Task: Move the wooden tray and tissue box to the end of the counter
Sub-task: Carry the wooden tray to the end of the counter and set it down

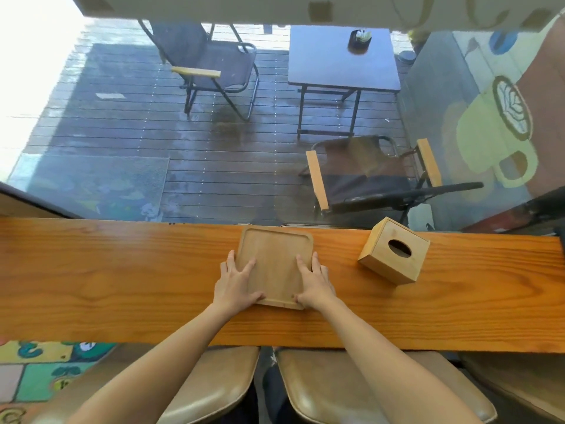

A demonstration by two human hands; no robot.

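your left hand (234, 284) and right hand (315, 281) lie flat, fingers spread, unclamped, on the shallow square wooden tray (275, 264); sliding it right could knock the cube-shaped bamboo tissue box (394, 250).

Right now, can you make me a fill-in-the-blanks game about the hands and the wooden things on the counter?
1. Both hands, the left hand and the right hand, rest on the wooden ____.
2. The tissue box sits to the ____ of the wooden tray.
3. The hole in the top of the tissue box is ____ in shape.
4. Tray and box both sit on a long wooden ____.

Missing words: tray; right; oval; counter
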